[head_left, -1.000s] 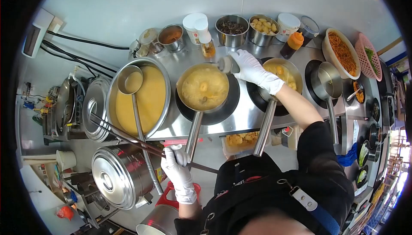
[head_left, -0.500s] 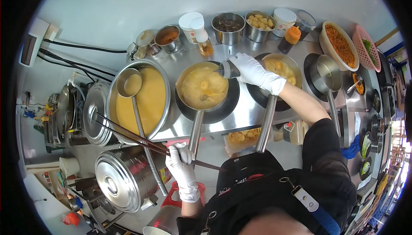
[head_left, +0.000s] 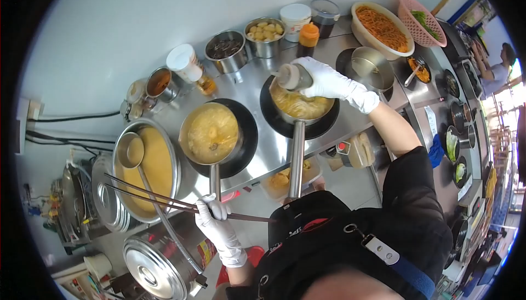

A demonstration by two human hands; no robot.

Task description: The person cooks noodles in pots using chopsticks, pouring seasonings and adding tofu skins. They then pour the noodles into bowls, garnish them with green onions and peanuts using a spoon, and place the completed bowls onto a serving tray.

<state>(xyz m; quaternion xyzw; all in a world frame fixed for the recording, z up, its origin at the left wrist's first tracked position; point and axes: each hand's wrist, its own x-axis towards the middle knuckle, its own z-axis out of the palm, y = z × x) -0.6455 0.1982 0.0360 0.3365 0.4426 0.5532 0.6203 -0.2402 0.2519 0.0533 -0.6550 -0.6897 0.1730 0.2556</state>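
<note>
Squeeze bottle (head_left: 293,77), tilted at one o'clock over a pan (head_left: 299,123) — probably light, soft-walled, best gripped round its middle, where the right hand's (head_left: 324,83) fingers wrap it. Seven o'clock — left hand (head_left: 215,223), fingers curled round chopsticks (head_left: 189,207).

2 thin gloves (head_left: 330,83) are white, 2 long slender chopsticks (head_left: 246,217) dark brown, the cylindrical plastic bottle (head_left: 295,76) grey.

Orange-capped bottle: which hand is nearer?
Right. The right hand, gripping a squeeze bottle, is just this side of the orange-capped bottle; the left hand, holding chopsticks, is well farther back, by a pan handle.
</note>
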